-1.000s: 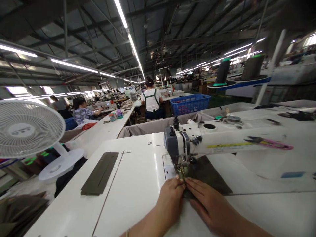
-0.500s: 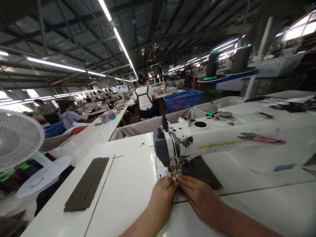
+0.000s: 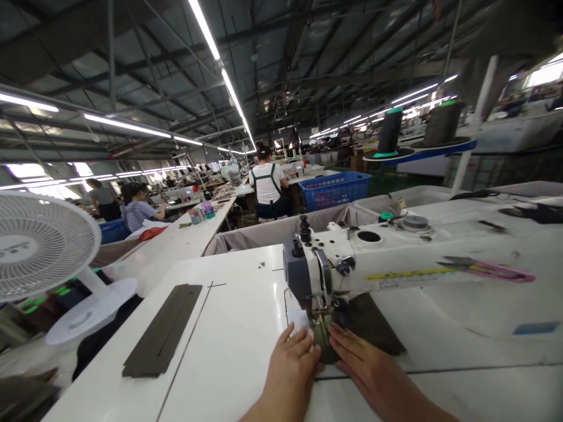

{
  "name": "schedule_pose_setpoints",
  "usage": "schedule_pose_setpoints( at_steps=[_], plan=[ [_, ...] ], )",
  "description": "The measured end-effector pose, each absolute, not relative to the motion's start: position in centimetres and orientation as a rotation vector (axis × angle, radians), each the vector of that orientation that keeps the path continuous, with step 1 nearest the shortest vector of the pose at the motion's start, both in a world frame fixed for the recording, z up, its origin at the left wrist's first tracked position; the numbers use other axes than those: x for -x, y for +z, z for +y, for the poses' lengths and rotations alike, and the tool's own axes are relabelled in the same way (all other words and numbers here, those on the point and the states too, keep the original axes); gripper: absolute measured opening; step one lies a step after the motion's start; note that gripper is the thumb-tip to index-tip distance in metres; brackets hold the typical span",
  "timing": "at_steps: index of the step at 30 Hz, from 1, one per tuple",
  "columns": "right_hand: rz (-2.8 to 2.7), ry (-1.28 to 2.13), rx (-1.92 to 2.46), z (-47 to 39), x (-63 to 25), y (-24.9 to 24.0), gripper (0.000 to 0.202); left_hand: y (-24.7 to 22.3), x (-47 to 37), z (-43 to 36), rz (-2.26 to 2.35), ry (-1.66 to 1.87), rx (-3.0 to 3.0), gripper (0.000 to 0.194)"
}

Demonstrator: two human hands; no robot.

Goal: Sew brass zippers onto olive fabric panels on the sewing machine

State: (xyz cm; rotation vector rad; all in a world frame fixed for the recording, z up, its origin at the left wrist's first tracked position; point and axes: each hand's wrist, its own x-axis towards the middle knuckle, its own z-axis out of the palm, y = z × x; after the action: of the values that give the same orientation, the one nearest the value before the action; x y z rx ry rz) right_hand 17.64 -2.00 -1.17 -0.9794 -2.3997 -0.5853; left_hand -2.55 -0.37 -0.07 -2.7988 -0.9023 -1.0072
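Observation:
A dark olive fabric piece (image 3: 373,328) lies under the head of a white sewing machine (image 3: 396,252), reaching out to the right of the needle. Just in front of the presser foot (image 3: 324,305), my left hand (image 3: 292,366) rests flat, fingers slightly apart, at the left edge of the cloth and beside a small white plate. My right hand (image 3: 369,363) lies with straight fingers pressed on the fabric, right of a narrow brass-coloured guide (image 3: 324,328). A small strip of the cloth shows between both hands. Whatever is beneath the fingers is hidden.
Stacked olive fabric strips (image 3: 162,331) lie on the table at left, near a white fan (image 3: 48,246). Pink-handled thread snips (image 3: 488,268) rest on the machine arm. Thread cones (image 3: 390,132) stand behind, with a blue basket (image 3: 335,190) and co-workers farther off.
My hands have moved apart from being close together at the presser foot, and the left fingers have spread. The guide and cloth between them now show more. The whole view has shifted slightly.

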Motion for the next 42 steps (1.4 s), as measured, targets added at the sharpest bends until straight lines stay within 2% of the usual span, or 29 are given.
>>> schedule_pose_setpoints(
  at_steps=[4, 9, 20, 28, 42],
  plan=[
    [-2.373, -0.605, 0.992, -1.6, -17.4, -1.4, 0.038, -0.2, 1.8, 0.5, -0.800, -1.101, 2.707, 0.019],
    [-2.335, -0.548, 0.991, -1.3, -17.2, -0.5, 0.040, 0.6, 1.6, 1.0, -0.856, -0.950, 2.774, 0.020],
    [-2.208, -0.239, 1.063, 0.6, -16.7, 0.2, 0.038, -0.9, 1.7, 3.5, -0.941, -0.999, 2.784, 0.006],
    [-2.207, -0.160, 1.064, 0.6, -16.8, 0.8, 0.037, -0.9, 1.6, 3.7, -0.974, -0.941, 2.793, 0.003],
    [-2.253, -0.104, 1.096, 1.1, -17.0, 0.6, 0.033, -0.2, 1.4, 3.9, -0.995, -0.923, 2.826, 0.011]
  ],
)
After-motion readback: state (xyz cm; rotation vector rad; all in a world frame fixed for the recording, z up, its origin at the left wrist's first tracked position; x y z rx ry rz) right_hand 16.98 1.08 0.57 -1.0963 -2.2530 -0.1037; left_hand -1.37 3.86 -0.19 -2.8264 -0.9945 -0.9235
